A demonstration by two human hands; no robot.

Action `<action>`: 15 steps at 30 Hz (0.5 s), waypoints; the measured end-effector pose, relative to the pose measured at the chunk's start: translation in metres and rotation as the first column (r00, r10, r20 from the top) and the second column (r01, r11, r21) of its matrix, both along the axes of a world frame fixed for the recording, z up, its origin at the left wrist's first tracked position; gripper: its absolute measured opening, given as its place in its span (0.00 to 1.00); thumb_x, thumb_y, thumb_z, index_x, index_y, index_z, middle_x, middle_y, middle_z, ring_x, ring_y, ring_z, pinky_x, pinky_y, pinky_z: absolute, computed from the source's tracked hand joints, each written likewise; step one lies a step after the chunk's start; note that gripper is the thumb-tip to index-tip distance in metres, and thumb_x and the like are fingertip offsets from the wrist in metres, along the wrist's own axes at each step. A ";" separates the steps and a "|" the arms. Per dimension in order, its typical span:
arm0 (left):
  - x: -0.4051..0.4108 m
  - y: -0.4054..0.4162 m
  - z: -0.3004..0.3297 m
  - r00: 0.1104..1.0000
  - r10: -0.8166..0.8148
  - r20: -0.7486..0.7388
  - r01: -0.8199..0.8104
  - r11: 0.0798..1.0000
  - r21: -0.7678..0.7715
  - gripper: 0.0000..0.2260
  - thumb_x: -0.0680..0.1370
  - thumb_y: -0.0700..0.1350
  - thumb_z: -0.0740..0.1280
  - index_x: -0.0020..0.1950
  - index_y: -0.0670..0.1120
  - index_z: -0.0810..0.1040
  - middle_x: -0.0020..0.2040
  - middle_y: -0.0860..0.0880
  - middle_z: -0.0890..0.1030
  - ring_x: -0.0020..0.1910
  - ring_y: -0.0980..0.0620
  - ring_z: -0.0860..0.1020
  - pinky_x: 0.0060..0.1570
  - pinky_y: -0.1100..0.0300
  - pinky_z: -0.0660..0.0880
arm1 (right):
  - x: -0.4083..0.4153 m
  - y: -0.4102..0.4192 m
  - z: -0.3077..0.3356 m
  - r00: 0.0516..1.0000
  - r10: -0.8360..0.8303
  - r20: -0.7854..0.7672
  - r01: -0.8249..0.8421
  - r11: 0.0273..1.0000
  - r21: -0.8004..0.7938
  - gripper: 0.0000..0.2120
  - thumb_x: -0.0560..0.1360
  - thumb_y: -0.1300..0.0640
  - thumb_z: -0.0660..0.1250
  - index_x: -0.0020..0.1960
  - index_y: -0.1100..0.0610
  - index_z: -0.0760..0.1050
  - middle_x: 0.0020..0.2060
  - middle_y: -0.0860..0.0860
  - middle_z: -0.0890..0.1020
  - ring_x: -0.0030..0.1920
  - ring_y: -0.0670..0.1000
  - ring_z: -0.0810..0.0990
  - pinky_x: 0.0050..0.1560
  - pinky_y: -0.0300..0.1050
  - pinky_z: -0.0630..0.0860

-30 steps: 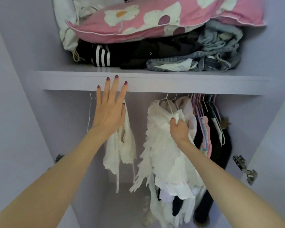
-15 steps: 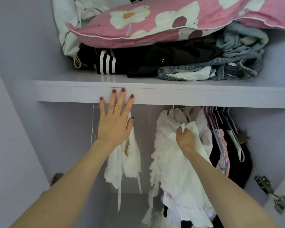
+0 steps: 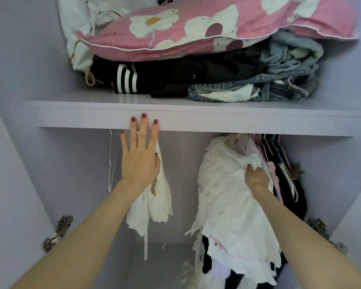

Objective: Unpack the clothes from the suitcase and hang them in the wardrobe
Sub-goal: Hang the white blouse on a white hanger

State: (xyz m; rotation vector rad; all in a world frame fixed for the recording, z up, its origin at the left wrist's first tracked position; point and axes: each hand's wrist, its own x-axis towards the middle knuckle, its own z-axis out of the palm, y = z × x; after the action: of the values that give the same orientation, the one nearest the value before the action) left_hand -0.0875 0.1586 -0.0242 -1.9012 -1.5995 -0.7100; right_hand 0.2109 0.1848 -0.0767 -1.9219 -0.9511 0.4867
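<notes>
1. The left hand (image 3: 139, 161) is flat with its fingers straight and spread wide. The fingertips lie over the front edge of the shelf (image 3: 258, 124). It holds nothing.
2. The right hand (image 3: 256, 178) is under the shelf, off to its right side. Its fingers are curled tight, bunching up the white dress (image 3: 227, 195).
3. The white dress hangs down from a hanger up under the shelf. The hook is hidden by the shelf edge (so I cannot tell if it sits on the rail yet). Its long way runs up and down, top by the shelf, hem low.
4. I think the step now is settling this dress on the rail. To do it well, keep the top high, feel that the hook sits on the rail, then let go slowly.
5. A small white top (image 3: 152, 203) hangs below the shelf's left part, partly behind the left hand. Dark clothes (image 3: 290, 190) hang below its right end.
</notes>
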 end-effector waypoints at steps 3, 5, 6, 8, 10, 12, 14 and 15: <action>0.012 -0.014 -0.002 0.997 -0.001 0.083 0.006 0.998 -0.065 0.38 0.75 0.42 0.62 0.76 0.46 0.38 0.76 0.42 0.39 0.76 0.40 0.41 0.72 0.39 0.45 | -0.001 -0.013 -0.006 0.995 0.095 -0.028 -0.096 0.995 -0.041 0.24 0.80 0.49 0.57 0.66 0.67 0.69 0.59 0.64 0.76 0.59 0.63 0.75 0.59 0.51 0.72; 0.018 -0.024 -0.008 0.993 -0.010 0.120 0.025 0.992 -0.127 0.35 0.77 0.42 0.59 0.76 0.47 0.39 0.76 0.43 0.38 0.76 0.42 0.39 0.72 0.42 0.43 | -0.002 -0.022 -0.011 0.982 0.175 -0.075 -0.177 0.984 -0.032 0.19 0.79 0.49 0.59 0.55 0.66 0.73 0.49 0.62 0.78 0.52 0.61 0.77 0.58 0.57 0.75; 0.023 -0.032 -0.012 0.990 -0.020 0.138 0.043 0.985 -0.169 0.34 0.78 0.42 0.58 0.76 0.48 0.40 0.76 0.43 0.38 0.76 0.42 0.39 0.73 0.43 0.42 | -0.002 -0.029 -0.013 0.975 0.201 -0.091 -0.204 0.978 -0.034 0.15 0.79 0.51 0.59 0.49 0.65 0.73 0.42 0.59 0.78 0.47 0.60 0.77 0.56 0.59 0.75; 0.029 -0.046 -0.024 0.985 -0.044 0.168 0.086 0.964 -0.251 0.31 0.79 0.42 0.57 0.77 0.48 0.43 0.77 0.43 0.39 0.76 0.43 0.40 0.74 0.46 0.44 | -0.001 -0.041 -0.017 0.968 0.233 -0.095 -0.238 0.970 -0.050 0.12 0.78 0.54 0.60 0.48 0.64 0.72 0.38 0.56 0.76 0.44 0.57 0.77 0.56 0.59 0.76; 0.034 -0.060 -0.036 0.977 -0.077 0.201 0.139 0.938 -0.317 0.28 0.79 0.42 0.56 0.77 0.47 0.48 0.77 0.43 0.46 0.76 0.43 0.45 0.74 0.48 0.50 | 0.003 -0.051 -0.025 0.961 0.262 -0.085 -0.268 0.961 -0.073 0.14 0.77 0.54 0.61 0.56 0.63 0.74 0.48 0.57 0.79 0.52 0.58 0.78 0.58 0.57 0.75; 0.041 -0.076 -0.046 0.952 -0.132 0.278 0.228 0.909 -0.350 0.25 0.80 0.42 0.56 0.76 0.46 0.54 0.76 0.44 0.55 0.75 0.45 0.55 0.69 0.51 0.60 | 0.005 -0.071 -0.034 0.955 0.291 -0.060 -0.296 0.950 -0.098 0.12 0.77 0.54 0.61 0.56 0.59 0.74 0.49 0.53 0.78 0.58 0.58 0.77 0.59 0.53 0.75; 0.051 -0.097 -0.059 0.919 -0.180 0.350 0.323 0.852 -0.412 0.22 0.80 0.42 0.56 0.74 0.47 0.58 0.73 0.46 0.62 0.69 0.47 0.66 0.62 0.54 0.68 | 0.008 -0.107 -0.044 0.942 0.335 -0.018 -0.334 0.933 -0.136 0.05 0.76 0.55 0.61 0.46 0.55 0.74 0.43 0.49 0.75 0.57 0.56 0.78 0.49 0.44 0.74; 0.053 -0.103 -0.065 0.909 -0.185 0.373 0.349 0.826 -0.442 0.21 0.80 0.43 0.56 0.74 0.47 0.59 0.72 0.47 0.65 0.67 0.47 0.68 0.59 0.55 0.69 | 0.005 -0.120 -0.047 0.930 0.369 0.000 -0.364 0.918 -0.159 0.06 0.76 0.56 0.60 0.44 0.55 0.74 0.41 0.49 0.75 0.55 0.55 0.79 0.46 0.41 0.72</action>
State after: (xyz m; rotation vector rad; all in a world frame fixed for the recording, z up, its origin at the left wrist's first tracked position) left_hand -0.0342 0.0553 -0.0894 -2.5407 -1.8648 -0.8036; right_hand 0.2163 0.0646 -0.1236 -1.8960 -1.3379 0.7714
